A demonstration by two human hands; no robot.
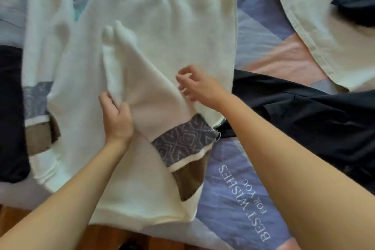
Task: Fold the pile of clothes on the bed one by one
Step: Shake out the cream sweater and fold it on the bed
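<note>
Sweater (pixel 162 26), cream and soft-knitted, lies spread flat on the bed in front of the person, its hem at the near edge and one sleeve (pixel 154 95) already brought diagonally across the body. That sleeve ends in a grey band with a woven diamond pattern (pixel 182 140), a thin white stripe and a brown cuff. The left hand (pixel 117 119) grips a gathered fold of the sleeve, fingers curled into the cloth. The right hand (pixel 194 85) hangs just over the sleeve's far edge with fingers loosely curled; whether it pinches any fabric I cannot tell.

Folding of this garment looks only begun: the other sleeve (pixel 46 32) lies stretched out at the left, and the body is not yet doubled over. Beside the sweater on the right sprawls a smooth black garment (pixel 304 119), unfolded. Farther off lies a pale yellow-green piece with a stitched hem (pixel 316 26), a dark item partly over it. So most of the pile seems left. Underneath is a lilac, pink and blue patchwork quilt (pixel 263 32) printed with lettering.
</note>
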